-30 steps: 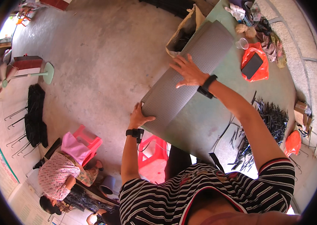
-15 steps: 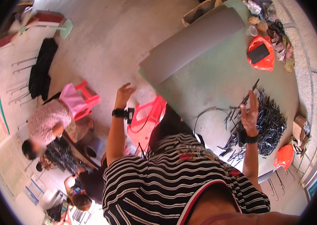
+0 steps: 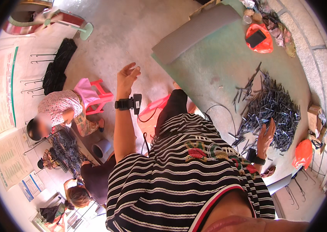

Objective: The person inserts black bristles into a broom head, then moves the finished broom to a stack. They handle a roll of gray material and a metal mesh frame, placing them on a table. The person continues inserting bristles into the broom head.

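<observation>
A heap of thin black strips (image 3: pixel 273 110) lies on the green-topped table (image 3: pixel 198 83) to my right. My right hand (image 3: pixel 265 138) is at the heap's near side, its fingers stretched out and nothing seen in them. Whether it touches the strips I cannot tell. Out to the left, past the table's edge, my left hand (image 3: pixel 128 79) hangs in the air with loosely bent, parted fingers. It appears to hold nothing. Each wrist wears a black strap, and a small black box (image 3: pixel 137 103) sits on the left one. A few strips (image 3: pixel 247 87) lie apart from the heap.
A grey sheet (image 3: pixel 194 33) covers the table's far edge. Beyond the heap lies a red plastic bag (image 3: pixel 259 38) with a black item. A red stool (image 3: pixel 154 108) stands beside my legs. Two people (image 3: pixel 61 106) (image 3: pixel 94 185) work at a table on the left.
My right hand has drawn back from over the heap to its near side. My left hand stays raised, its fingers bent a little differently. The whole view has shifted.
</observation>
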Available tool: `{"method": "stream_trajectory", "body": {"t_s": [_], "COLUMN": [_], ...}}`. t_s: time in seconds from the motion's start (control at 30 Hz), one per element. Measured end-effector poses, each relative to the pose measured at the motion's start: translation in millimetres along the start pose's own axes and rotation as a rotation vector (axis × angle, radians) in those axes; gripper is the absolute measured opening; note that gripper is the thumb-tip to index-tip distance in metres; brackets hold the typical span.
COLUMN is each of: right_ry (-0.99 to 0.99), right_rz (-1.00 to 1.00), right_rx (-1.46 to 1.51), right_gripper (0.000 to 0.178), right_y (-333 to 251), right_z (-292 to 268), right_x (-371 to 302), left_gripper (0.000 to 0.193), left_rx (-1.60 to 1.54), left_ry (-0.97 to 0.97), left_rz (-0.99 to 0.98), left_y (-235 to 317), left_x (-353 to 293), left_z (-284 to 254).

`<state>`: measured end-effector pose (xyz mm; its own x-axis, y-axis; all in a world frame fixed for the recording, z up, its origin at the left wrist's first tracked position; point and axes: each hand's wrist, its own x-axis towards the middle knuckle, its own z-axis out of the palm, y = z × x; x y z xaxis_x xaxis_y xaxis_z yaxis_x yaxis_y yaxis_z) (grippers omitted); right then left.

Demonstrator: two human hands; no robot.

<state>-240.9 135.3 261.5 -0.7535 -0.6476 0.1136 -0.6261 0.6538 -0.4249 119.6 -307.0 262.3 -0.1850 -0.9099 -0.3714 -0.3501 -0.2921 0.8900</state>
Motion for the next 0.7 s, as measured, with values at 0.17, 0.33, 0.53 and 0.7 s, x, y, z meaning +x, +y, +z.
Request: {"method": "stream_trajectory", "body": {"t_s": [0.17,0.33,0.53,0.7], "right_ry": [0.036,0.067,0.122,0.185], "right_rz": [-0.034,-0.041,-0.051,-0.048], "right_rx": [0.023,0.079,0.003,-0.082], "right_gripper": [0.041,0.043,0.043,0.044], "right_y": [-23,-65,-119,-219], "right_z": [-5,-11,-2,25], "right_x": [4,18,30,59], "left_gripper": [0.045,0.044,0.045,0.042], "left_rx": [0.022,-0.048,-0.143,-0.215], "left_ry": [0.022,0.034,-0.01,-0.056], "left_rz": [0.105,0.091,0.086,0.093], "left_y": [6,-2,-2,-10], "left_x": [-29,-19,28,117], "left_z": [-20,-40,-78,-129]}}
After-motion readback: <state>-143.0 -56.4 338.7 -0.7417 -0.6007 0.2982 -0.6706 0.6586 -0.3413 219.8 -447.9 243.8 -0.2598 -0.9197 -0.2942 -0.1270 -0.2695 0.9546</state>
